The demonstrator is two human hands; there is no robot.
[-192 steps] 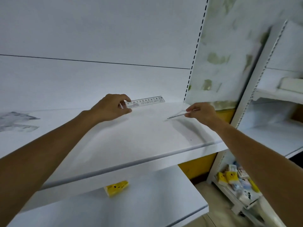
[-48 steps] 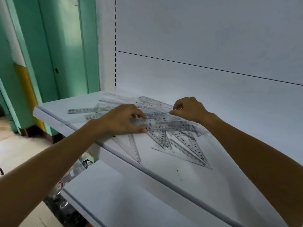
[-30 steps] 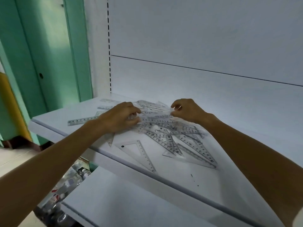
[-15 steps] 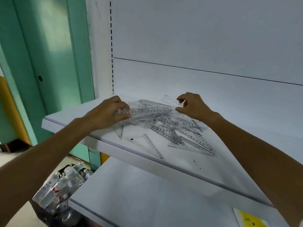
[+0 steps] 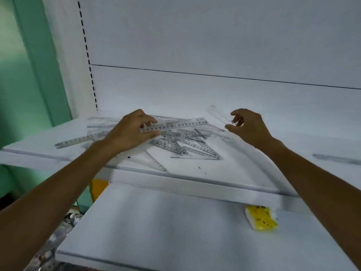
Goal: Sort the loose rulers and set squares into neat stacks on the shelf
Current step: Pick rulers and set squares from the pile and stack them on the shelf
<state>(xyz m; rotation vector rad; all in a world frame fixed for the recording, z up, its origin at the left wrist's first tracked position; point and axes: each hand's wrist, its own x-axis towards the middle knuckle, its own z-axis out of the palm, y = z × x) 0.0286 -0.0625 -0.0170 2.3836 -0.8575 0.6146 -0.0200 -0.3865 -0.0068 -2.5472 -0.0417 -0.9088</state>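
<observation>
A loose heap of clear rulers and set squares (image 5: 175, 143) lies on the white shelf (image 5: 195, 180). My left hand (image 5: 130, 132) pinches one end of a clear straight ruler (image 5: 183, 124), lifted slightly above the heap and pointing right. My right hand (image 5: 246, 126) holds a clear plastic piece (image 5: 218, 116) by its near end, raised off the shelf; blur hides its exact shape. A long ruler (image 5: 76, 140) lies left of the heap. A faint ruler (image 5: 336, 159) rests on the shelf at the far right.
A lower white shelf (image 5: 166, 231) juts out under the first, with a yellow and white pack (image 5: 261, 218) on it at the right. The white back panel (image 5: 214, 45) rises behind. A green wall (image 5: 25, 75) stands left, and bottles (image 5: 58, 231) lie on the floor.
Both hands have lifted away from the heap, each with a clear piece. The view has swung right, so the heap sits more to the left and the yellow pack shows.
</observation>
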